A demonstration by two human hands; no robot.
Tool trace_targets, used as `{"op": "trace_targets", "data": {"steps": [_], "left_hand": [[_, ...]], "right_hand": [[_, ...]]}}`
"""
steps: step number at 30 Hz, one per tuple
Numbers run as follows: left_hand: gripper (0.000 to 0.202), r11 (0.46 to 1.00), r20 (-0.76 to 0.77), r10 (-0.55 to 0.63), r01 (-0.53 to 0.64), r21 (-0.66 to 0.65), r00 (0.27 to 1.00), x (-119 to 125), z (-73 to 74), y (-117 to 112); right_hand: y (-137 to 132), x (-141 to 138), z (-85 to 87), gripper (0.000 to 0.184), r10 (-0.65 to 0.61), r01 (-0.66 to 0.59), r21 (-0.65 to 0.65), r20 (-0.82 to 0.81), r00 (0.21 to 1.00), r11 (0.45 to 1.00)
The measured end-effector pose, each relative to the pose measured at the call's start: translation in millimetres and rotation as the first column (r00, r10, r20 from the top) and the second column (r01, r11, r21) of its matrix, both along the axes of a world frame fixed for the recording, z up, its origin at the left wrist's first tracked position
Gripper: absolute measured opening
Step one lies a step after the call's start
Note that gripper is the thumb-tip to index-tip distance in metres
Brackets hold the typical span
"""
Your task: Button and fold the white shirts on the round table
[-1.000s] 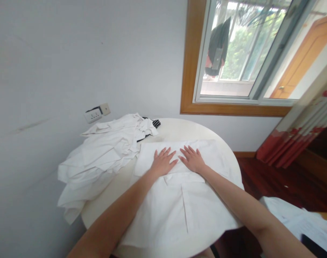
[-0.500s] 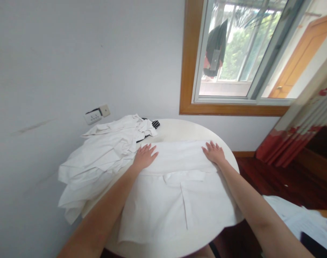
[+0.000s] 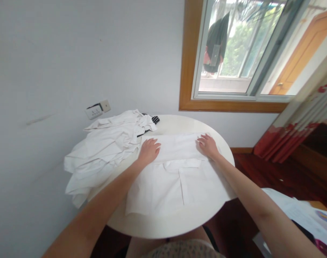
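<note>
both your left hand (image 3: 149, 150) and right hand (image 3: 208, 145) have moved apart over the past second, from the middle of the garment's (image 3: 166, 190) folded band (image 3: 179, 147) to its two ends. your fingers, flatter half a second ago, now bend against the cloth; whether they pinch it, i cannot tell. the garment lies spread on the table (image 3: 163, 227), band toward the table's far side. this looks like smoothing giving way to gripping. a rumpled pile (image 3: 107, 143) overhangs the table's left edge.
</note>
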State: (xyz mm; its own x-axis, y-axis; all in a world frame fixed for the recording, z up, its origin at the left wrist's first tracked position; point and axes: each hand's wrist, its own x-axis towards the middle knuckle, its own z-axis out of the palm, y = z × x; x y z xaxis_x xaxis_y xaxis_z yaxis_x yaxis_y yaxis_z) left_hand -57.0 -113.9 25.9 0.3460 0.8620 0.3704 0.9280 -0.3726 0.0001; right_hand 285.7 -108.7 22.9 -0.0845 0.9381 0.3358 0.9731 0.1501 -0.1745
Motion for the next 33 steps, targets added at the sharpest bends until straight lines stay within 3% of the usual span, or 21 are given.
{"op": "trace_targets", "data": {"steps": [2, 5, 9, 12, 17, 21, 25, 29, 33], "left_hand": [[0.044, 0.994, 0.026, 0.077, -0.074, -0.083, 0.997, 9, -1.8, -12], [0.050, 0.991, 0.015, 0.018, -0.016, -0.134, 1.000, 15, -11.0, -29], [0.049, 0.992, 0.009, -0.042, 0.043, -0.123, 0.999, 8, -23.6, -41], [0.045, 0.989, 0.059, -0.096, 0.102, -0.108, 0.994, -4, -24.7, -45], [0.044, 0.947, 0.139, -0.280, 0.297, -0.120, 0.950, -42, -16.1, -64], [0.045, 0.893, 0.078, -0.363, 0.371, -0.255, 0.929, -83, -6.7, -89], [0.049, 0.843, 0.074, -0.406, 0.405, -0.354, 0.911, -110, 3.2, -108], [0.066, 0.791, 0.104, -0.458, 0.458, -0.406, 0.883, -120, 14.8, -113], [0.057, 0.758, 0.105, -0.477, 0.469, -0.453, 0.872, -123, 30.6, -110]], "right_hand": [[-15, -13, -1.0, 0.041, 0.126, -0.125, -0.095, 0.005, 0.992, 0.988], [-38, -30, -8.3, 0.052, 0.238, -0.224, -0.187, 0.057, 0.970, 0.956], [-56, -34, -16.6, 0.056, 0.245, -0.226, -0.177, 0.088, 0.966, 0.958], [-61, -20, -15.7, 0.052, 0.317, -0.309, -0.151, 0.032, 0.948, 0.939], [-79, 29, -11.9, 0.044, 0.451, -0.468, -0.097, -0.156, 0.879, 0.878], [-96, 73, -10.5, 0.044, 0.410, -0.459, -0.171, -0.258, 0.875, 0.872], [-106, 103, -5.8, 0.052, 0.451, -0.479, -0.257, -0.162, 0.878, 0.839], [-108, 117, 3.0, 0.073, 0.528, -0.493, -0.308, 0.038, 0.848, 0.813], [-107, 121, 14.0, 0.084, 0.585, -0.514, -0.337, 0.152, 0.797, 0.788]]}}
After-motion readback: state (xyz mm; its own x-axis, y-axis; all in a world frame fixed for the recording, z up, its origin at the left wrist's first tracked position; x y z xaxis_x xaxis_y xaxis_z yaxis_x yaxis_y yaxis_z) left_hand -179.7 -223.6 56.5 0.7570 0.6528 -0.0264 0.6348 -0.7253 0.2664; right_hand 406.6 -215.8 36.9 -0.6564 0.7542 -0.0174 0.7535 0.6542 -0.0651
